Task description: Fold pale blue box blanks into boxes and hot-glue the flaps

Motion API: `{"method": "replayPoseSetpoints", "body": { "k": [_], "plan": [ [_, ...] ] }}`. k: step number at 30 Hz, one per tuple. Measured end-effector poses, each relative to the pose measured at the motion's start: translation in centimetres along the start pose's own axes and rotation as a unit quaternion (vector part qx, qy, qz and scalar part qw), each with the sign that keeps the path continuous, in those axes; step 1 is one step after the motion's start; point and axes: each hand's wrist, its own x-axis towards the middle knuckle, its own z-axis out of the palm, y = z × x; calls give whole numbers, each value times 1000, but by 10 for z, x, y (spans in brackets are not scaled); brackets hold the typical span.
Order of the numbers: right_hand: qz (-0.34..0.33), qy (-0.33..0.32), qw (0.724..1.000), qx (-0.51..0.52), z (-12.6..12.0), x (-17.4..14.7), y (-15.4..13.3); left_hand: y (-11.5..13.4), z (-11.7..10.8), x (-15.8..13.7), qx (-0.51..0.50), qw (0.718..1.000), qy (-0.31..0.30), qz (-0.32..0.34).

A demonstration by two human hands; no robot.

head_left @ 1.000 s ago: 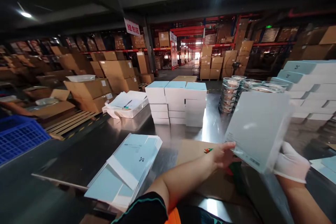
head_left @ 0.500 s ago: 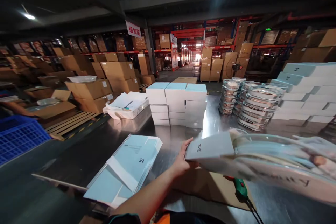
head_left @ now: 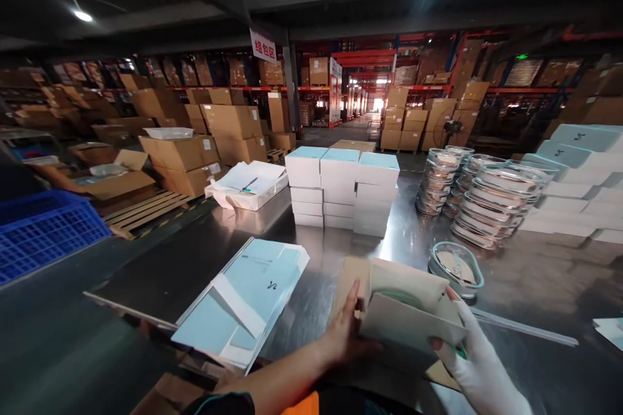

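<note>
**Pale grey-blue carton, held part-closed over the steel bench**

The pale grey-blue cardboard carton (head_left: 406, 321) lies low over the brown cardboard sheet (head_left: 353, 272) at the near edge of the shiny steel table (head_left: 195, 266), between both hands. Its upper flap stands tilted up, and a greenish rim shows in the gap beneath; whether this is a lidded dish already inside cannot be told for certain. The bare left hand (head_left: 348, 331) is flat and open, its fingers pressed against the carton's left end. The white-gloved right hand (head_left: 462, 343) is curled about the carton's right corner, thumb on top, gripping it.

Judged from how things lie, the work appears to be mid-cycle for this one carton: it is erected but not yet shut. Finished output seems to be the three stacks of closed white-and-light-blue boxes (head_left: 341, 191) further back on the table, and more like them at the far right (head_left: 579, 175). Much seems left: a stack of flat, unfolded light-blue carton blanks (head_left: 243, 301) lies to the left, tall piles of clear glass dishes with lids (head_left: 487, 201) stand well behind the hands, and a single glass dish with a pale green rim (head_left: 456, 267) sits just beyond the carton.
</note>
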Motion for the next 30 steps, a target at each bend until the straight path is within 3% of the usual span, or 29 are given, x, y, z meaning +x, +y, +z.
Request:
{"method": "replayPoseSetpoints", "body": {
  "k": [4, 7, 9, 11, 14, 16, 18, 22, 24, 26, 30],
  "plan": [
    [38, 17, 996, 77, 41, -10, -7, 43, -1, 8, 16, 986, 31, 160],
    [96, 0, 983, 158, 48, 1, -26, 60, 4, 12, 19, 980, 41, 193],
    [145, 14, 972, 184, 54, 6, -36, 54, 8, 8, -4, 977, 108, 184],
    [156, 68, 971, 167, 65, 7, -41, 39, 8, 1, -11, 971, 164, 174],
    [116, 137, 974, 136, 79, 5, -36, 17, -1, -5, 64, 969, 154, 185],
    [87, 105, 989, 55, 70, 8, -24, 10, -9, -5, 119, 964, 129, 201],
    [82, 24, 993, -83, 43, 16, -4, 11, -15, -5, 141, 958, 133, 212],
    [164, -43, 955, -242, -34, 32, 55, 21, -18, -7, 161, 951, 163, 208],
    [198, -84, 931, -295, -56, 33, 84, 23, -16, -7, 168, 949, 174, 202],
    [215, -129, 909, -332, -61, 32, 104, 23, -13, -6, 169, 948, 178, 202],
    [216, -185, 886, -366, -41, 35, 118, 21, -11, -2, 165, 949, 191, 190]
  ]
}}
